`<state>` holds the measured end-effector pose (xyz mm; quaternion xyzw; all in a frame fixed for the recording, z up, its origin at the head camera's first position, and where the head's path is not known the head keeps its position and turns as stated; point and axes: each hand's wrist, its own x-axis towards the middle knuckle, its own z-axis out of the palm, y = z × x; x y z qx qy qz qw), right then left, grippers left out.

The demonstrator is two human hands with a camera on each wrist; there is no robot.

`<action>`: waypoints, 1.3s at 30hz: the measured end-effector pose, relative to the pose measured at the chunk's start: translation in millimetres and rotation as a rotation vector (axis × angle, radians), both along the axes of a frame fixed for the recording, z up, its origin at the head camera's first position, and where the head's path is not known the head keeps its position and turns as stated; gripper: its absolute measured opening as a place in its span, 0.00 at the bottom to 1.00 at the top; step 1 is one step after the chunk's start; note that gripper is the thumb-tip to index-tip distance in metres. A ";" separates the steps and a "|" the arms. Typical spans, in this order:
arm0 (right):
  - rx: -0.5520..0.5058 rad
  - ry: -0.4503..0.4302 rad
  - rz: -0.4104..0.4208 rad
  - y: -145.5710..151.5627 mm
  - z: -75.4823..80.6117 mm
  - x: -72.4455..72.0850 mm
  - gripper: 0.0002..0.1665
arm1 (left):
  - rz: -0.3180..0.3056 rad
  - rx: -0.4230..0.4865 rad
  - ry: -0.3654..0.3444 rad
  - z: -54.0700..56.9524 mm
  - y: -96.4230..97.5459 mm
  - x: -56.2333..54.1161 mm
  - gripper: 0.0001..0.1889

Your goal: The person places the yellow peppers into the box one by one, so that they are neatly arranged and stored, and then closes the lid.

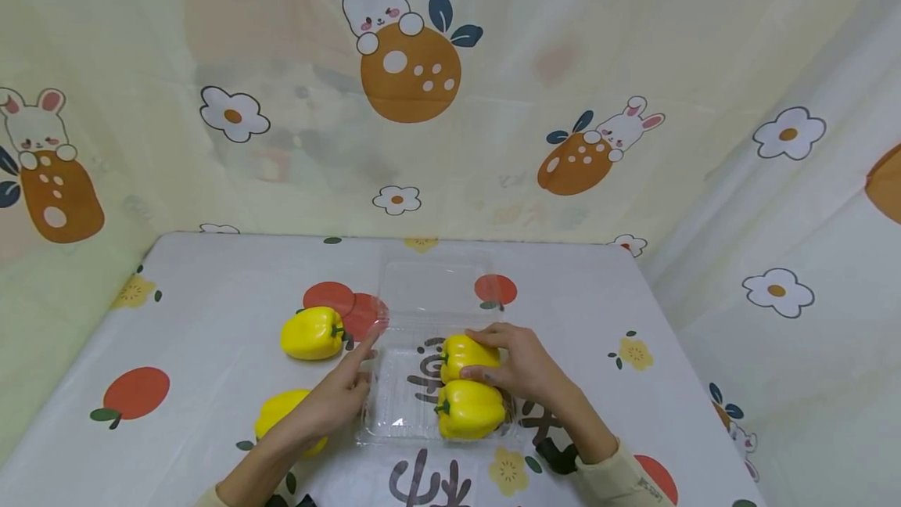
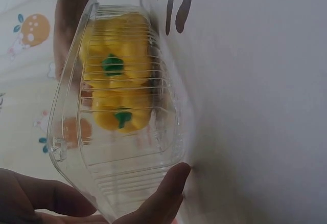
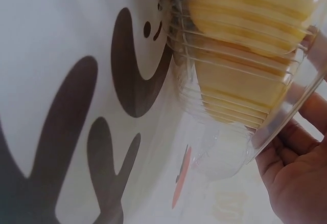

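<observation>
A clear plastic clamshell container (image 1: 401, 405) lies with its lid (image 1: 436, 280) folded back on the far side. At its left edge my left hand (image 1: 336, 399) pinches the rim, thumb outside the wall in the left wrist view. Inside, along the right, a far yellow bell pepper (image 1: 461, 358) and a near yellow bell pepper (image 1: 472, 411) sit side by side, stems facing left. My right hand (image 1: 517, 358) grips the far one, thumb between the two. From the right wrist view, both peppers show through the ribbed wall, with the right hand (image 3: 301, 178) beside the rim.
Left of the container, another yellow bell pepper (image 1: 310, 333) rests on the patterned tablecloth (image 1: 211, 335). A further yellow bell pepper (image 1: 278, 411) is partly hidden behind my left forearm. A printed curtain (image 1: 296, 155) hangs at the table's back edge.
</observation>
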<state>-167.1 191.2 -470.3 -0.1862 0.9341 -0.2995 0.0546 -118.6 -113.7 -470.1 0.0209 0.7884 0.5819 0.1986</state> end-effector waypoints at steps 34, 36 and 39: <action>-0.110 0.084 0.024 -1.1 0.4 7.8 0.37 | 0.000 0.006 -0.028 -4.3 -2.6 -4.3 0.43; -0.105 0.110 0.024 -0.2 0.0 9.2 0.37 | 0.001 0.006 -0.030 -4.4 -2.4 -4.3 0.43; -0.107 0.153 0.020 3.3 -1.3 11.9 0.36 | 0.002 0.003 -0.029 -4.0 -2.2 -4.1 0.44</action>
